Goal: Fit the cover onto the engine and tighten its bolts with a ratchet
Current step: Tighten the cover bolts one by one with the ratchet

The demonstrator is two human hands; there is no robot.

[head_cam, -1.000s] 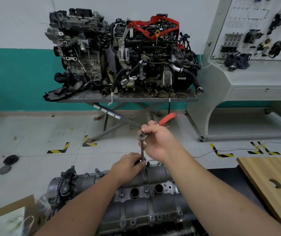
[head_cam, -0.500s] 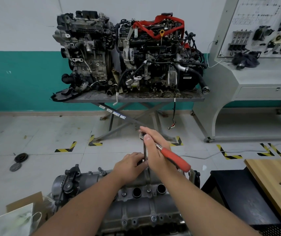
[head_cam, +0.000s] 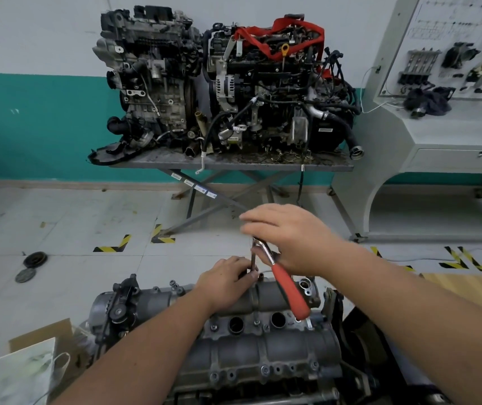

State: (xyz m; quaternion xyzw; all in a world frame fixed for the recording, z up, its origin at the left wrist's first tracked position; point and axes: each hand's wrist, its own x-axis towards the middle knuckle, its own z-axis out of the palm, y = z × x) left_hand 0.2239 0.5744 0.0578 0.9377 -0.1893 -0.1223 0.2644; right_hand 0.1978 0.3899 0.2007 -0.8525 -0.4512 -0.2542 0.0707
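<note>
The grey metal cover (head_cam: 263, 340) sits on top of the engine (head_cam: 234, 361) at the near centre of the scene, its round plug holes facing up and small bolts (head_cam: 265, 369) showing along its near edge.

The left hand (head_cam: 223, 283) rests on the far edge of the cover, fingers curled and pinching the lower end of the ratchet's upright extension bar (head_cam: 253, 258) where it meets the cover; the bolt under it is hidden by the fingers. The right hand (head_cam: 289, 238) is above it, palm down over the head of the ratchet (head_cam: 280, 276), fingers stretched out to the left and fairly straight. It seems to press on the ratchet head rather than wrap it, though the contact is hidden under the palm. The red handle (head_cam: 291, 293) slants down to the near right, free of the hand, its end over the right part of the cover.

On the far side, two other engines (head_cam: 234, 89) stand on a metal tabletop (head_cam: 234, 163) against a white and teal wall. A grey training console (head_cam: 453, 135) stands at far right. A wooden board (head_cam: 473, 290) lies at right, and a cardboard box (head_cam: 29, 363) sits at the near left on the tiled floor (head_cam: 58, 223).
</note>
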